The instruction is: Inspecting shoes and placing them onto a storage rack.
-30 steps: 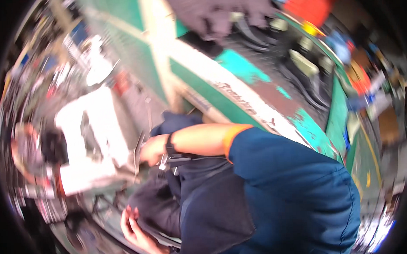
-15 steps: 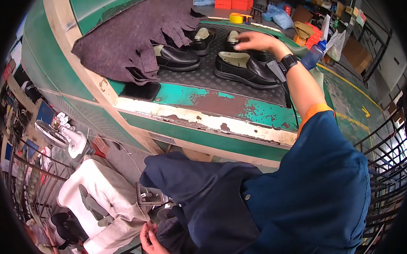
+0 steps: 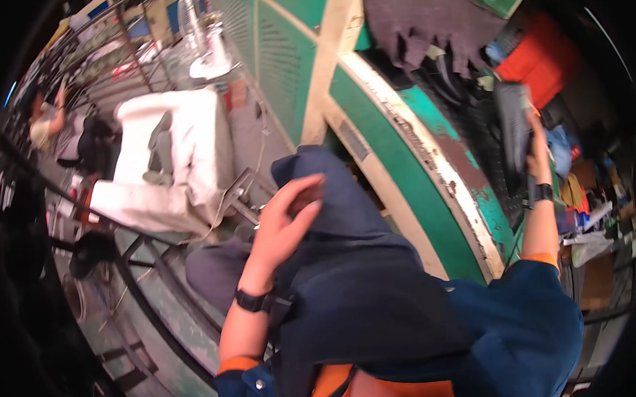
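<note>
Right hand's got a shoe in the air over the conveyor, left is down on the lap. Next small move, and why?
Probably carry the dark shoe in toward the lap. The right hand holds it raised, sole showing, above the black conveyor mat, clear of the surface. The left hand rests open on the dark blue apron, holding nothing, so it looks free to take it.
</note>
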A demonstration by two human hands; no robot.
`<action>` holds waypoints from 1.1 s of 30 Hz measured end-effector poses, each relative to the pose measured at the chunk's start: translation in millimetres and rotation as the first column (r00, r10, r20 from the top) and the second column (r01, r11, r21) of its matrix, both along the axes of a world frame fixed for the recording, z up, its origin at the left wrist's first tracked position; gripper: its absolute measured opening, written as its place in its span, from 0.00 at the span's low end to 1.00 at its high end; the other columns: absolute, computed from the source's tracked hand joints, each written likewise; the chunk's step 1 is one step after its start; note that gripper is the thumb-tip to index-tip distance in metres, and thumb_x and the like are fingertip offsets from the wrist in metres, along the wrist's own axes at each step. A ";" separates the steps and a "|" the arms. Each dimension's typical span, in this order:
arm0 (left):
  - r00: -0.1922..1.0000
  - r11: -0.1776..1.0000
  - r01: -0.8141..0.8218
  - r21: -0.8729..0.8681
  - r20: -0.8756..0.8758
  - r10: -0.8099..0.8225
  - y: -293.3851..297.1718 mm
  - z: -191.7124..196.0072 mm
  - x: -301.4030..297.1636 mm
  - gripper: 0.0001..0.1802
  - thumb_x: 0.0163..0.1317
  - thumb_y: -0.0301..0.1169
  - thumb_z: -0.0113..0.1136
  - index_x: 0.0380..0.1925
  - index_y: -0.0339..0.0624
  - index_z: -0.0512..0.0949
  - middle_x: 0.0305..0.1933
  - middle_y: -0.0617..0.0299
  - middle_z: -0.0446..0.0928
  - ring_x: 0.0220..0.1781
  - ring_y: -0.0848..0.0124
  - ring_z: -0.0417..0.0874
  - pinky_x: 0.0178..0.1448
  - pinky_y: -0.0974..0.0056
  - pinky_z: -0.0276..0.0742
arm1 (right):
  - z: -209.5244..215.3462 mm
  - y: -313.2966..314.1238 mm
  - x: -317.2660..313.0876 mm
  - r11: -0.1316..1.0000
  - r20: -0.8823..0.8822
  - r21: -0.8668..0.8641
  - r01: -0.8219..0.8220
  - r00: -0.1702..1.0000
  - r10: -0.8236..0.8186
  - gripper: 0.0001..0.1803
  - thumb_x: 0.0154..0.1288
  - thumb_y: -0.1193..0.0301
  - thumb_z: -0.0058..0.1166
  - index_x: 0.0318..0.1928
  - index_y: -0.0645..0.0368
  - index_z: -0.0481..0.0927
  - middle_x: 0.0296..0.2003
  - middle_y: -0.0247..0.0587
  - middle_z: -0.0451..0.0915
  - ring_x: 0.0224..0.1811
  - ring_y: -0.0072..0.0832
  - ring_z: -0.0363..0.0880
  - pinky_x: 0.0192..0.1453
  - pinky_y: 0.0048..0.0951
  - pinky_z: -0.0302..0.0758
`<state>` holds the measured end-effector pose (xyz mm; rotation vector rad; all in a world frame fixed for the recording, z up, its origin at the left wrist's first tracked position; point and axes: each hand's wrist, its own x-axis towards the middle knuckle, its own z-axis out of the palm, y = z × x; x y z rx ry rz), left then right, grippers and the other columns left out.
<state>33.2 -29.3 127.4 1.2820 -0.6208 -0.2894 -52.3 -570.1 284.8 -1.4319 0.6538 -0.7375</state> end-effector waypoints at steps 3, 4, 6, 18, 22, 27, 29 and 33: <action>0.987 0.983 0.160 -0.086 0.017 -0.159 -26.1 27.7 7.3 0.36 0.68 0.33 0.60 0.73 0.42 0.57 0.71 0.50 0.65 0.69 0.61 0.71 0.69 0.57 0.69 | 21.8 72.8 18.9 0.851 0.306 0.149 -0.504 0.842 0.445 0.29 0.69 0.53 0.55 0.60 0.63 0.76 0.51 0.49 0.82 0.52 0.37 0.83 0.60 0.36 0.78; 0.975 0.968 0.217 -0.127 -0.029 -0.222 -35.2 34.7 8.0 0.41 0.67 0.36 0.61 0.76 0.45 0.51 0.73 0.48 0.62 0.70 0.60 0.69 0.69 0.55 0.69 | 18.3 99.2 30.3 0.845 0.312 0.027 -0.534 0.808 0.500 0.30 0.71 0.53 0.52 0.62 0.64 0.73 0.54 0.50 0.80 0.54 0.38 0.81 0.61 0.37 0.77; 0.936 0.905 0.303 -0.300 -0.083 -0.341 -44.2 42.1 5.0 0.48 0.66 0.43 0.61 0.77 0.47 0.44 0.75 0.46 0.57 0.72 0.56 0.66 0.68 0.51 0.69 | 8.7 150.7 57.7 0.748 0.298 -0.259 -0.611 0.686 0.664 0.33 0.74 0.53 0.46 0.66 0.66 0.68 0.60 0.53 0.75 0.60 0.40 0.78 0.64 0.38 0.75; 0.564 0.946 -0.238 -0.220 -0.824 -0.050 28.5 -93.8 -41.2 0.46 0.66 0.30 0.56 0.78 0.42 0.40 0.74 0.51 0.61 0.69 0.66 0.70 0.69 0.66 0.67 | -279.0 363.4 198.5 0.310 0.010 0.813 -0.492 0.545 0.839 0.13 0.68 0.67 0.52 0.48 0.60 0.81 0.41 0.44 0.84 0.41 0.37 0.84 0.49 0.44 0.82; 0.533 0.948 -0.312 -0.064 -0.838 0.119 45.9 -107.1 -36.9 0.37 0.68 0.33 0.55 0.75 0.44 0.55 0.73 0.52 0.64 0.70 0.63 0.70 0.72 0.62 0.66 | -312.0 384.8 202.2 0.175 0.132 0.848 -0.500 0.521 0.843 0.11 0.69 0.68 0.51 0.46 0.59 0.81 0.39 0.43 0.84 0.40 0.36 0.84 0.48 0.43 0.83; 0.405 0.954 -0.267 0.134 -0.883 0.237 47.4 -95.7 -46.3 0.40 0.66 0.33 0.52 0.76 0.41 0.49 0.77 0.51 0.55 0.77 0.60 0.59 0.77 0.60 0.55 | -313.0 392.5 195.6 0.246 0.101 0.733 -0.634 0.460 0.882 0.10 0.68 0.68 0.53 0.42 0.60 0.83 0.38 0.37 0.84 0.39 0.29 0.82 0.46 0.32 0.79; 0.499 0.956 -0.267 0.118 -0.832 0.242 49.6 -98.4 -34.9 0.40 0.68 0.35 0.52 0.77 0.42 0.47 0.78 0.51 0.53 0.78 0.60 0.56 0.78 0.59 0.52 | -311.1 398.9 201.4 0.314 -0.020 0.559 -0.767 0.366 0.930 0.12 0.68 0.67 0.52 0.43 0.60 0.84 0.38 0.35 0.83 0.40 0.26 0.80 0.46 0.27 0.76; 0.550 0.882 -0.407 0.239 -0.707 0.445 64.1 -121.7 24.9 0.40 0.72 0.45 0.49 0.77 0.46 0.47 0.80 0.54 0.50 0.80 0.61 0.50 0.80 0.54 0.45 | -306.5 417.5 219.7 0.064 -0.185 0.283 -0.957 0.011 0.983 0.17 0.72 0.66 0.44 0.45 0.62 0.85 0.40 0.35 0.83 0.46 0.24 0.77 0.52 0.27 0.72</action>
